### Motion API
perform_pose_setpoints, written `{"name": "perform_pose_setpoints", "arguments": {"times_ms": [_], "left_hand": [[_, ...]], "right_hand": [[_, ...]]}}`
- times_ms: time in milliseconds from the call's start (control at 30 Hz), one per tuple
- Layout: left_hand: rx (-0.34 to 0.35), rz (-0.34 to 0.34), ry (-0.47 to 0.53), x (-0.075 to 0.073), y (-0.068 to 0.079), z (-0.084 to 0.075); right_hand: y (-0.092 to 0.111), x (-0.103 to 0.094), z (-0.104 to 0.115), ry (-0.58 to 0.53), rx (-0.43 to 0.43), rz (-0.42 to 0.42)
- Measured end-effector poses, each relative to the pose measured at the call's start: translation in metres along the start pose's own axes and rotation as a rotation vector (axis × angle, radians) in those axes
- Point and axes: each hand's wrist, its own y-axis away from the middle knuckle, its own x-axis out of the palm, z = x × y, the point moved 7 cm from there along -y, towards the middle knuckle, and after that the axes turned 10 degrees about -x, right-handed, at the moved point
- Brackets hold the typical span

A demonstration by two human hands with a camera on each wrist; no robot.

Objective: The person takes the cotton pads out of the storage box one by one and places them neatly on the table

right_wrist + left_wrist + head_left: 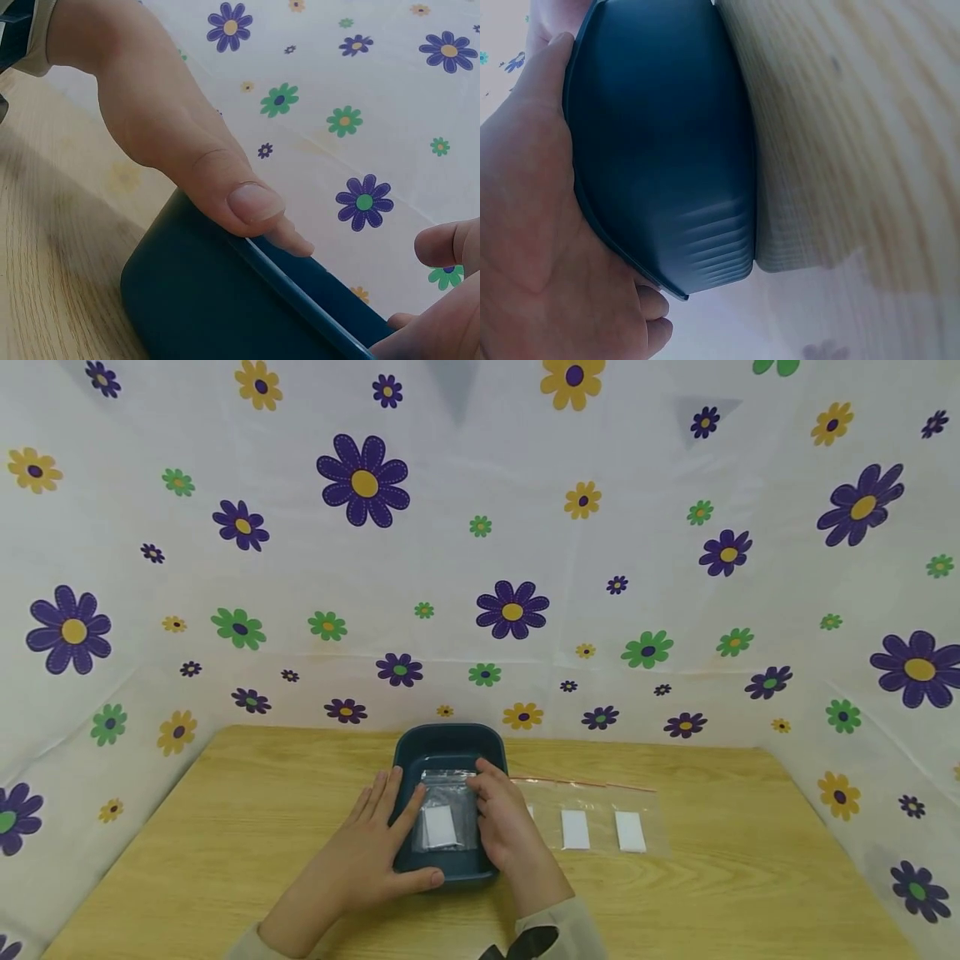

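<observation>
table (720,897): lt. yellow-brn wood-grain top, glossy in L wrist view
tray (450,744): dk. blue-grn, open side up, approx. 12 o'clock of top, long axis 12–6
zip bags (602,814): clear, flat in row, 3 o'clock of tray, reddish strip at 12 o'clock edge, white pcs. (632,832) inside
</observation>
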Motion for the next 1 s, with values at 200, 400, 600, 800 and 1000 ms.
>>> {"name": "perform_pose_setpoints", "arguments": {"times_ms": [200,400,600,800,1000], "left_hand": [[-0.007,0.009,0.009,-0.0001,-0.0001,-0.0001],[-0.008,0.012,0.017,-0.0008,-0.0004,-0.0007],[-0.015,0.022,0.013,0.0001,-0.0019,0.0005],[-0.001,0.035,0.025,-0.0008,0.0,-0.001],[-0.005,0.035,0.031,-0.0007,0.0003,-0.0001]], "right_hand": [[0.0018,0.0012,-0.0008,-0.006,0.016,0.023],[0.0029,0.0004,-0.0016,-0.019,0.038,0.021],[0.0025,-0.0007,-0.0025,-0.015,0.041,0.01],[0.0048,0.0027,-0.0035,-0.03,0.049,0.049],[0.0067,0.0067,-0.0039,0.013,0.05,0.095]]}}
